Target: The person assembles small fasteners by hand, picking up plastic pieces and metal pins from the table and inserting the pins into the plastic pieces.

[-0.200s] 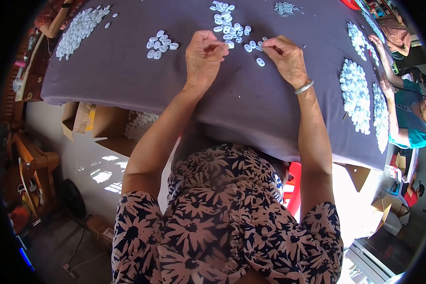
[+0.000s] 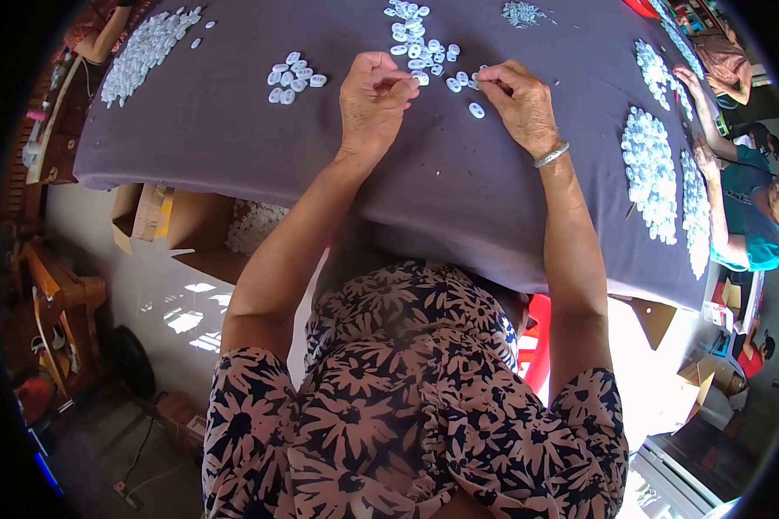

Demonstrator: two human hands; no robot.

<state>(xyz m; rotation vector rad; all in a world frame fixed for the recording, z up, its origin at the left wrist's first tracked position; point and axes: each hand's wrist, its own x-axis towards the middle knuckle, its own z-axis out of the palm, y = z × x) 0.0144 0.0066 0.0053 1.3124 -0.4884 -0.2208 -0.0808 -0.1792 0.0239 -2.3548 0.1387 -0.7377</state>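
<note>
The left hand [image 2: 370, 112] has curled fingers, thumb and forefinger tips close together at a white oval piece [image 2: 422, 78] at 2 o'clock; a pinch cannot be confirmed. The right hand [image 2: 525, 105] has bent fingers, tips beside white pieces [image 2: 461, 79] at 10 o'clock on the dark tablecloth [image 2: 459, 208]; their grip is indeterminable.

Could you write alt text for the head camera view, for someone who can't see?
A person's left hand and right hand, fingertips drawn together, are beside small white oval pieces on a dark cloth-covered table. Bigger white heaps lie at left and right.
</note>
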